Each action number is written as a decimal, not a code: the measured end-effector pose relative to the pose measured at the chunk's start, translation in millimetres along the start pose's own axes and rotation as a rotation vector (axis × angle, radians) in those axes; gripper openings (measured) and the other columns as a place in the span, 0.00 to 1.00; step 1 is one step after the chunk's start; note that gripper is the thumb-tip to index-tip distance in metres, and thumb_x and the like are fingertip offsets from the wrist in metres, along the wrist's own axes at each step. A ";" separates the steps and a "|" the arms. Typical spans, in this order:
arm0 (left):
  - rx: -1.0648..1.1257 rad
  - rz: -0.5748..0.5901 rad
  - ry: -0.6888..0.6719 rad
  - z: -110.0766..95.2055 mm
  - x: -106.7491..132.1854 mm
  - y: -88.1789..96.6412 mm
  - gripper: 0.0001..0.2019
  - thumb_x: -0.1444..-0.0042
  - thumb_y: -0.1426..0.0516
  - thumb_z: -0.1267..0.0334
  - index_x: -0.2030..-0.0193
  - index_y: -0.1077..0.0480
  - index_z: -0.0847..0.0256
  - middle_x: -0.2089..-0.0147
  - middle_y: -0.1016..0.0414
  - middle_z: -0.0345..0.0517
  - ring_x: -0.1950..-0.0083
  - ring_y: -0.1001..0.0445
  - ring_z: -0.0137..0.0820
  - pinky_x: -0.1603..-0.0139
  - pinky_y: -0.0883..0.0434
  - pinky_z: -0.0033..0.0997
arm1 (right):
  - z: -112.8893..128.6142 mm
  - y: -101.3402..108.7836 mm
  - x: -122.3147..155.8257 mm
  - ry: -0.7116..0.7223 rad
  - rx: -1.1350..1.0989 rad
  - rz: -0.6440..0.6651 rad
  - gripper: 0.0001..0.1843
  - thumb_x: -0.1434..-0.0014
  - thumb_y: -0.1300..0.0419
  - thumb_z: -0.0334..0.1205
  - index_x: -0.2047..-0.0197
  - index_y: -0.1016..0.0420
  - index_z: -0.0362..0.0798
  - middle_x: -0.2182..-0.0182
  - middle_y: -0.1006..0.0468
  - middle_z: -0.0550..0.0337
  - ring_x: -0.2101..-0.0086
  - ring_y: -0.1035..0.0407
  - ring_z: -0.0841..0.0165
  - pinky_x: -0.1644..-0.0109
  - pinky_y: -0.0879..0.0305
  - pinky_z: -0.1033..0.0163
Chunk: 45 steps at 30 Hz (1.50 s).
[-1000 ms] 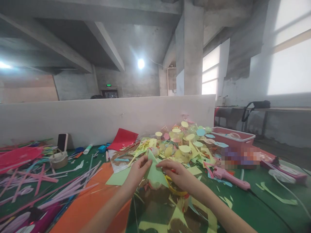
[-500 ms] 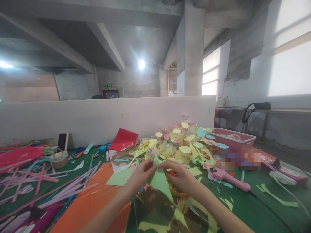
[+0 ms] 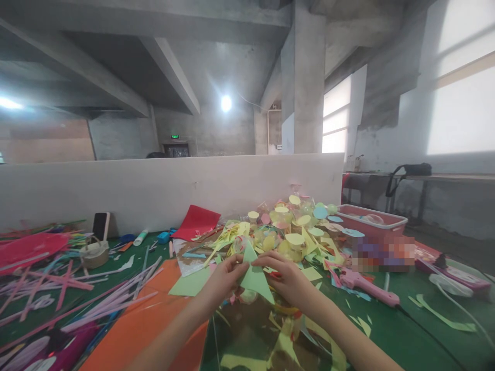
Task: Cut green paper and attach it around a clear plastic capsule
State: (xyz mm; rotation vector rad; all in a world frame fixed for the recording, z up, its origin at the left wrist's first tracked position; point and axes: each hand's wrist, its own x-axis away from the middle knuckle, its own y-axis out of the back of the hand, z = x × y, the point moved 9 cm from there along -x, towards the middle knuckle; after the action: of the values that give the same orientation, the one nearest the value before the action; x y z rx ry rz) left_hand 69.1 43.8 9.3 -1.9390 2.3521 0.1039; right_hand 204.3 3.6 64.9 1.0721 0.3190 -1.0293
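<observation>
Between my two hands is a pale green sheet of paper (image 3: pixel 256 281), cut or folded to a triangle with its point upward. My left hand (image 3: pixel 231 273) pinches its left edge, thumb and fingers together. From the other side my right hand (image 3: pixel 281 273) grips the paper's right edge, fingers bent over it. Some red shows by the right fingers, but I cannot make out what it is. Behind and below the paper are yellow scraps and a clear round piece (image 3: pixel 248 296), partly hidden. Another light green sheet (image 3: pixel 189 282) lies left of my left wrist.
Orange card (image 3: pixel 154 319) lies under my left arm. A pink glue gun (image 3: pixel 369 287) with its cord is at right, near a pink bin (image 3: pixel 371 219). Clear balls with paper discs (image 3: pixel 294 238) pile up ahead. Pink strips (image 3: pixel 112 309) and a small basket (image 3: pixel 94 252) are left.
The green paper triangle has tilted and risen slightly, its lower corner lifting, so the clear round piece beneath shows. Both hands keep their hold and nearly the same place.
</observation>
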 end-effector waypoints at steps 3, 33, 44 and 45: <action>0.012 -0.038 0.004 -3.6 0.3 3.1 0.28 0.62 0.33 0.40 0.64 0.32 0.61 0.77 0.33 0.34 0.81 0.38 0.21 0.84 0.41 0.20 | 2.0 -0.5 -0.9 0.051 0.076 -0.010 0.16 0.36 0.47 0.31 0.51 0.24 0.55 0.54 0.24 0.55 0.54 0.29 0.64 0.51 0.34 0.60; -0.363 0.001 -0.144 -8.1 6.1 -1.1 0.25 0.45 0.46 0.39 0.55 0.36 0.59 0.76 0.28 0.37 0.79 0.35 0.26 0.79 0.40 0.24 | -38.0 0.1 -1.5 -0.278 -0.020 -0.106 0.17 0.36 0.47 0.46 0.75 0.34 0.48 0.72 0.31 0.62 0.69 0.36 0.68 0.63 0.42 0.63; -0.496 -0.005 -0.181 -21.1 18.4 -8.5 0.19 0.42 0.49 0.42 0.58 0.37 0.57 0.74 0.30 0.37 0.73 0.32 0.31 0.73 0.36 0.26 | -48.8 -7.7 1.5 -0.408 -0.043 -0.066 0.10 0.41 0.44 0.43 0.71 0.34 0.48 0.76 0.31 0.65 0.72 0.37 0.69 0.67 0.43 0.65; -0.523 -0.009 -0.186 -21.9 19.2 -8.6 0.18 0.41 0.49 0.43 0.58 0.37 0.57 0.74 0.31 0.36 0.72 0.31 0.31 0.72 0.35 0.27 | -50.2 -8.6 2.2 -0.420 -0.044 -0.060 0.10 0.41 0.44 0.43 0.72 0.35 0.48 0.76 0.32 0.65 0.72 0.38 0.69 0.68 0.44 0.65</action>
State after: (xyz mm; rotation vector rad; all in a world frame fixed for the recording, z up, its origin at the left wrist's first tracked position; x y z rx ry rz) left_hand 73.4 21.0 29.0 -2.0204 2.3522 0.9387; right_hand 210.7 43.8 34.1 0.7864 0.0327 -1.2649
